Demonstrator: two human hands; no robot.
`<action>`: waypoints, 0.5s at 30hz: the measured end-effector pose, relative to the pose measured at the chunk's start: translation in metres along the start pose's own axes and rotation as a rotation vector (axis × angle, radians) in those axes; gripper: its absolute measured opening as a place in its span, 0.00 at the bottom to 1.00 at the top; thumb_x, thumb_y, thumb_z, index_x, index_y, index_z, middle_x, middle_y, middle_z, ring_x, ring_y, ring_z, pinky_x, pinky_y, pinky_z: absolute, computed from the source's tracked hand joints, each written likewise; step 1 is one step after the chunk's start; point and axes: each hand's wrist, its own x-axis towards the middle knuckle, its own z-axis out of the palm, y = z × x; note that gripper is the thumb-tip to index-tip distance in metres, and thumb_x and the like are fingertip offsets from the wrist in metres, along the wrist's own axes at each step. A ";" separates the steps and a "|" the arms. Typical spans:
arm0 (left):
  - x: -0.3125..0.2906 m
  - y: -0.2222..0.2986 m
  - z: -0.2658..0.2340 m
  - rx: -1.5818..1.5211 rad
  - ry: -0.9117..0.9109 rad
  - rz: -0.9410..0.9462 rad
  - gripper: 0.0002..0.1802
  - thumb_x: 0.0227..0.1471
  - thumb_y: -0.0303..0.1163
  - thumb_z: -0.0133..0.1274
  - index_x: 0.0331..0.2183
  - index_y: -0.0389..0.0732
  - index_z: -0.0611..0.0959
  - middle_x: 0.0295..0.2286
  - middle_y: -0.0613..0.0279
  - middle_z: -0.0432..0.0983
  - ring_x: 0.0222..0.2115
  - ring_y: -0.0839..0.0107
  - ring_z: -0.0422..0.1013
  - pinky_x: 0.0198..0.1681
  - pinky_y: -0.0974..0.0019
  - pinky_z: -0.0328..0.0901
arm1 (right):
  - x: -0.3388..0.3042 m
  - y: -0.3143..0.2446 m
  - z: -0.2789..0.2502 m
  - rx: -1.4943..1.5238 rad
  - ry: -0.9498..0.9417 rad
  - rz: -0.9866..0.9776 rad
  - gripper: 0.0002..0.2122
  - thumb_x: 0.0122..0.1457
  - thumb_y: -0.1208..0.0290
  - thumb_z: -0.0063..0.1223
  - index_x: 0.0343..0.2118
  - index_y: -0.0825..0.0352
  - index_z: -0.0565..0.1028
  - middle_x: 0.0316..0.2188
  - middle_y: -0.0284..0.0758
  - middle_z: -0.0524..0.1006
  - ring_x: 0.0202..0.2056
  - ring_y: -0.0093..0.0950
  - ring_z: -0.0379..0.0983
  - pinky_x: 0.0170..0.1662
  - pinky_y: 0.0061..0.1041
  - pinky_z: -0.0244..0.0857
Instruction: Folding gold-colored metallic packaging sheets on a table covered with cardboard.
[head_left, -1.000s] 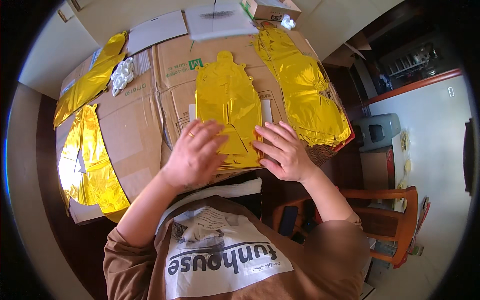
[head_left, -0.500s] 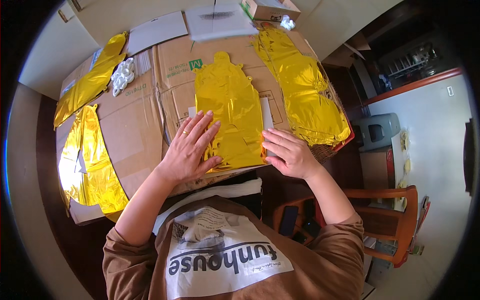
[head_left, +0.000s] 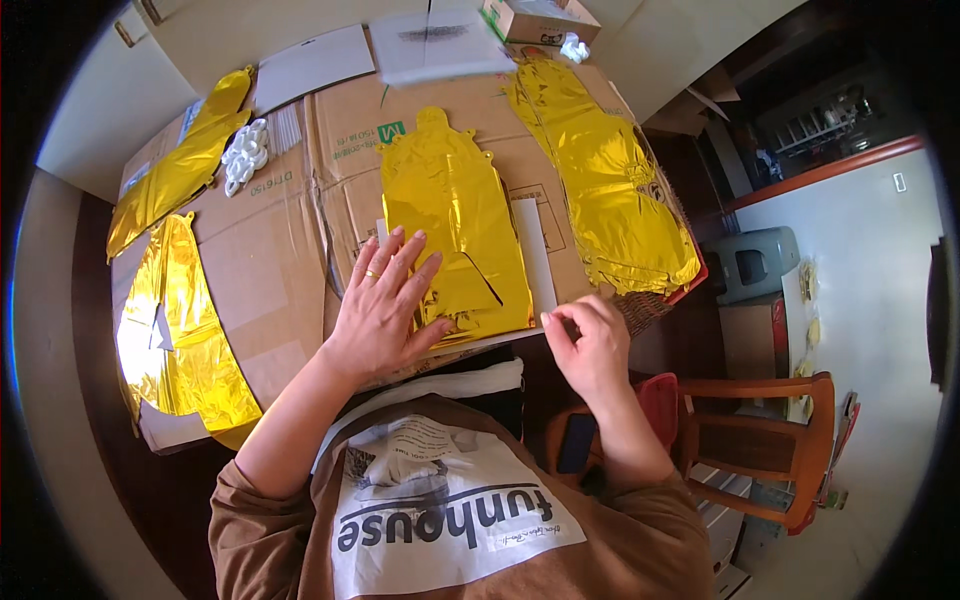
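The left hand (head_left: 385, 300) lies flat, fingers spread, on the near edge of a gold foil balloon (head_left: 455, 225) resting on flattened cardboard (head_left: 280, 260). The right hand (head_left: 590, 345), fingers curled, pinches the balloon's lower right corner. More gold foil pieces (head_left: 610, 180) lie beside it.

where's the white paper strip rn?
Head view, centre: the white paper strip lies on the flattened cardboard along the right edge of the middle gold foil balloon, just above the right hand.
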 end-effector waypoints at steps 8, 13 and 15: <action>0.038 0.025 0.019 -0.067 -0.004 0.190 0.37 0.55 0.50 0.59 0.60 0.40 0.72 0.62 0.51 0.64 0.65 0.49 0.58 0.69 0.43 0.49 | -0.031 -0.015 0.038 -0.150 0.182 0.034 0.10 0.54 0.65 0.67 0.39 0.59 0.83 0.38 0.29 0.75 0.38 0.34 0.71 0.44 0.38 0.59; 0.046 0.032 0.030 -0.048 -0.047 0.209 0.38 0.55 0.48 0.58 0.62 0.41 0.70 0.63 0.51 0.64 0.65 0.49 0.58 0.69 0.43 0.49 | -0.033 -0.014 0.047 -0.174 0.238 0.075 0.11 0.54 0.67 0.66 0.41 0.57 0.83 0.44 0.30 0.76 0.44 0.37 0.69 0.50 0.40 0.58; 0.048 0.034 0.029 -0.025 -0.055 0.209 0.38 0.55 0.48 0.58 0.62 0.41 0.70 0.63 0.51 0.64 0.65 0.48 0.58 0.69 0.43 0.49 | -0.032 -0.011 0.049 -0.168 0.261 0.065 0.12 0.54 0.68 0.66 0.42 0.57 0.83 0.45 0.31 0.76 0.45 0.38 0.68 0.51 0.40 0.58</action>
